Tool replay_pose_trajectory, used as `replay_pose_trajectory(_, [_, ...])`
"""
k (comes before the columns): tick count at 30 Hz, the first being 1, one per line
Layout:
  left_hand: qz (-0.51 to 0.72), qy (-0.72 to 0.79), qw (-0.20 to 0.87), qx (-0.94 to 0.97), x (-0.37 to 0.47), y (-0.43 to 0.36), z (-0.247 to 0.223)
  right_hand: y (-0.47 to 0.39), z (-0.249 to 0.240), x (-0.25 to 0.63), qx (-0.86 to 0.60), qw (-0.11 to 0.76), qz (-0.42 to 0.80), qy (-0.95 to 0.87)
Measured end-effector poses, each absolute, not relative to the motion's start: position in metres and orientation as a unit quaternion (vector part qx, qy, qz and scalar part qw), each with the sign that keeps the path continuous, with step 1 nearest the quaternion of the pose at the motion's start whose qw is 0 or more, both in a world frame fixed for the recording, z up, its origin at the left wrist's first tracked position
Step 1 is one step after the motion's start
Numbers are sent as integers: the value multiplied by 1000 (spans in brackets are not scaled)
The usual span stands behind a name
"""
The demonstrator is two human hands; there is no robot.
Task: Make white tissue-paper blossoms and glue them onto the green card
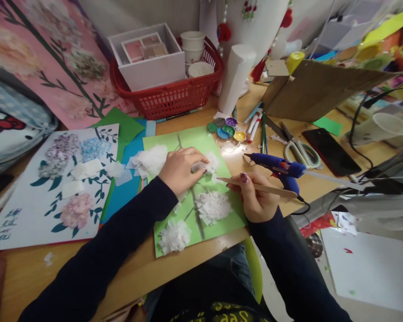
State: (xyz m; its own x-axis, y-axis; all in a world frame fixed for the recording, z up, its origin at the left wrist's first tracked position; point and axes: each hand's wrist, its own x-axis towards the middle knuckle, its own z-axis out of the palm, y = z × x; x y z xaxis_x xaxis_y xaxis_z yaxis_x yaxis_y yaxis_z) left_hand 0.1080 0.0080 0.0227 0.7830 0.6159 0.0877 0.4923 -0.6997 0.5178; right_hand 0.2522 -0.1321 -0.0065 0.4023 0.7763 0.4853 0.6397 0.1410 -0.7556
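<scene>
Fingers (244, 179) of the right hand (260, 199) are clenched around a wooden stick (277, 191), thumb on top. Stick sits over the right edge of the green sheet (198, 136). Long axis runs roughly crosswise to the person: narrow tip points left toward the left hand (181, 167), wide rounded end sticks out right past the knuckles, a bit nearer the body. Tip is at a small white scrap; can't tell if touching. Left fingers are curled at a white tissue flower (213, 162) on the sheet; can't confirm a grip. Sheet's long axis runs away from the person, far end leaning left. More tissue flowers (213, 208) lie nearer the body, beside a dark painted branch (197, 210).

Just beyond the right hand: blue glue gun (275, 165), nozzle pointing left. Further out: paint palette (229, 130), scissors (301, 146), phone (332, 151). Red basket (174, 100) at the back.
</scene>
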Motion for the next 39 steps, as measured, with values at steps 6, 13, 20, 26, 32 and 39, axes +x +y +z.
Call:
replay_pose_trajectory(6, [144,306,255,906,107,12,20,-134,-3,255,-628,426,41,-650])
replay_pose_trajectory(13, [151,305,284,897,106,17,16,-126,-2,250,-585,388,31,-712])
replay_pose_trajectory(20, [157,295,300,894,105,21,13,-123,-5,250,-567,387,19,-727])
replay_pose_trajectory(26, [174,283,326,885,104,26,10,-125,-5,251,-561,387,32,-731])
replay_pose_trajectory(32, [180,287,349,873,103,28,10,-125,-5,252,-561,365,37,-742])
replay_pose_trajectory(39, [179,289,375,862,103,30,9,-123,-9,255,-570,340,67,-745])
